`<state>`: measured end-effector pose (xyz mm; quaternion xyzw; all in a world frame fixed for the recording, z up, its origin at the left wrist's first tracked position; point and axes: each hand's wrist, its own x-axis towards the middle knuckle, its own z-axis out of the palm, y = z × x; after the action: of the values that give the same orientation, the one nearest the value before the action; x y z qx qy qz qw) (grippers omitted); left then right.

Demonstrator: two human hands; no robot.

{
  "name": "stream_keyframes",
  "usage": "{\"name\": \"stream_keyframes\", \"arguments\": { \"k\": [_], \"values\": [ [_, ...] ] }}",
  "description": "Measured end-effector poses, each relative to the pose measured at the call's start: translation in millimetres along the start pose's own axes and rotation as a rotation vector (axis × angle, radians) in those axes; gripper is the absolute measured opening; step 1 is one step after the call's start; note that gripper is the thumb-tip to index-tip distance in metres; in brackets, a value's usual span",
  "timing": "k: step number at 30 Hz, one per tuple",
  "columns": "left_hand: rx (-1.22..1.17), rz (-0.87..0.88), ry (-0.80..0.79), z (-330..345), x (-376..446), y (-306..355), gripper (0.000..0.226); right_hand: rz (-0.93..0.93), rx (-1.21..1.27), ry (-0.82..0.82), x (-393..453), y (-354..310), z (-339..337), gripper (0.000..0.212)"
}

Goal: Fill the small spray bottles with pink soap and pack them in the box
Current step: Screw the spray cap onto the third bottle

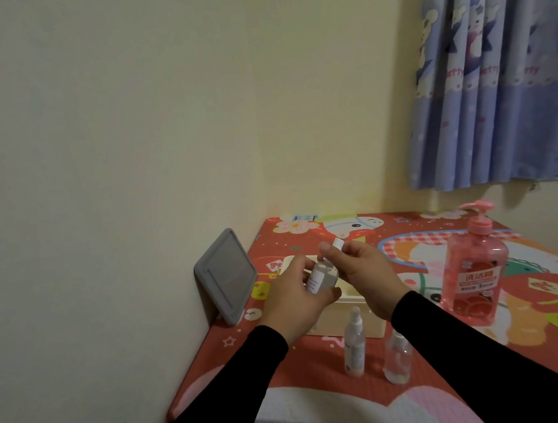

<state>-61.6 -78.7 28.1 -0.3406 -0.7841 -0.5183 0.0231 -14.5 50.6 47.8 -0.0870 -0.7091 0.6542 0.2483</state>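
My left hand (298, 297) grips a small spray bottle (320, 276) by its body, tilted, above the cream box (351, 321). My right hand (363, 271) pinches the bottle's white cap (337, 243) at the top. Two more small spray bottles stand in front of the box: one with a white label (354, 348) and a clear one (397, 359), partly hidden by my right sleeve. The big pink soap pump bottle (473, 270) stands to the right.
A grey tablet-like panel (225, 275) leans against the wall at the left. The red patterned table cover (540, 321) runs to the wall corner. A blue curtain (496, 68) hangs at the upper right.
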Motion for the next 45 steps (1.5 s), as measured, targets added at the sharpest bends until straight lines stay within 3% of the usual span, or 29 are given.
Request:
{"name": "stream_keyframes", "arguments": {
  "k": [5, 8, 13, 16, 20, 24, 28, 31, 34, 39, 42, 45],
  "values": [
    [-0.081, -0.073, -0.057, -7.2, 6.1, -9.5, 0.031, 0.047, 0.084, -0.146, 2.0, -3.5, -7.8, 0.022],
    [-0.113, -0.084, -0.09, -8.5, 6.5, -9.9, 0.03, 0.015, 0.046, -0.15, 2.2, -1.3, -10.2, 0.017],
    [0.035, -0.018, 0.027, -1.7, 0.6, -4.6, 0.037, 0.017, 0.006, 0.031, 4.7, 9.0, -4.6, 0.029],
    [0.076, 0.0, 0.013, 0.9, -2.1, -3.5, 0.037, -0.006, -0.033, 0.08, 3.0, 11.5, -2.7, 0.027],
    [-0.048, -0.061, -0.086, -2.8, 3.4, -8.1, 0.033, 0.004, -0.024, -0.059, 4.9, 9.3, -9.9, 0.032],
    [-0.243, -0.09, -0.256, -11.7, 6.7, -7.7, 0.024, 0.009, 0.118, -0.217, 6.3, -2.0, -15.4, 0.022],
    [-0.328, -0.069, -0.346, -15.3, 7.6, -4.3, 0.018, 0.016, 0.152, -0.261, 7.0, -6.5, -16.1, 0.017],
    [-0.264, -0.044, -0.322, -12.6, 7.5, -4.9, 0.02, -0.027, 0.092, -0.219, 8.4, -3.7, -15.8, 0.021],
    [-0.181, -0.009, -0.245, -7.1, 6.8, -6.2, 0.025, -0.076, 0.047, -0.173, 7.7, -0.3, -14.4, 0.04],
    [-0.031, 0.024, -0.121, 0.0, 5.0, -8.4, 0.03, -0.104, 0.013, -0.123, 5.1, 3.3, -10.8, 0.024],
    [-0.057, 0.021, -0.149, -1.9, 5.6, -7.5, 0.037, -0.109, 0.009, -0.14, 4.5, 3.7, -12.9, 0.027],
    [-0.147, 0.004, -0.243, -9.7, 9.8, -4.1, 0.029, -0.095, 0.088, -0.224, 6.2, 0.8, -17.9, 0.038]
  ]
}}
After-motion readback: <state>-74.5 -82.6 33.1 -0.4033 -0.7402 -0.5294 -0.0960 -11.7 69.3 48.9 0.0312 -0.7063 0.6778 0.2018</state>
